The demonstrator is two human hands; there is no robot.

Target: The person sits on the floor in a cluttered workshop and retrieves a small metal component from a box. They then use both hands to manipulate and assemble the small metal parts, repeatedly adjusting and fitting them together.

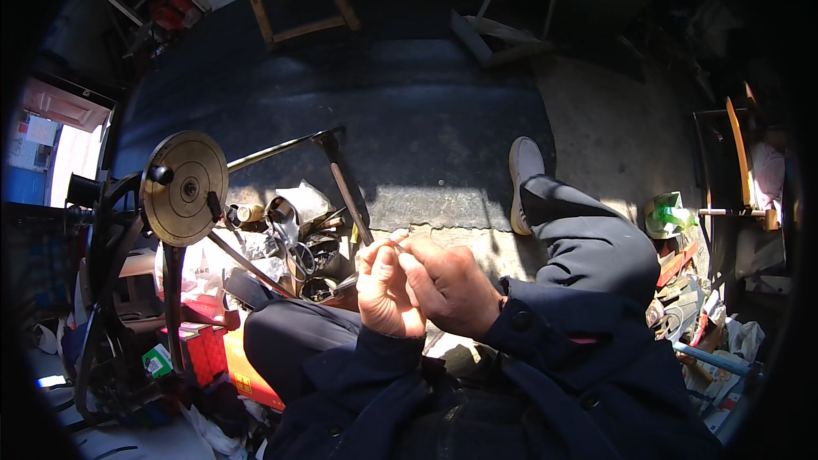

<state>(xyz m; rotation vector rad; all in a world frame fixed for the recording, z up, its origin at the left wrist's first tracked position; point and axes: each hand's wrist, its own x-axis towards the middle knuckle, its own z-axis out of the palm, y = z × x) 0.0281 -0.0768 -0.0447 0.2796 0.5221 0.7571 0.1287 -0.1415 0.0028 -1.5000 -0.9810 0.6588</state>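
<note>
Left hand (388, 291) and right hand (452, 283) meet, both pinched closed, on what I cannot tell. Just beyond: slim brown bar (348, 196); leftward, ringed metal disc (189, 192); ahead, scuffed dark mat (409, 119).

Red print (203, 272) on white bag (198, 255), yellow label (244, 383) on orange box (247, 360), seemingly unreadable

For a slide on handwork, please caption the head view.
Bare left hand and bare right hand, fingers pinched close together, right of a round, tan disc on a black frame.
</note>
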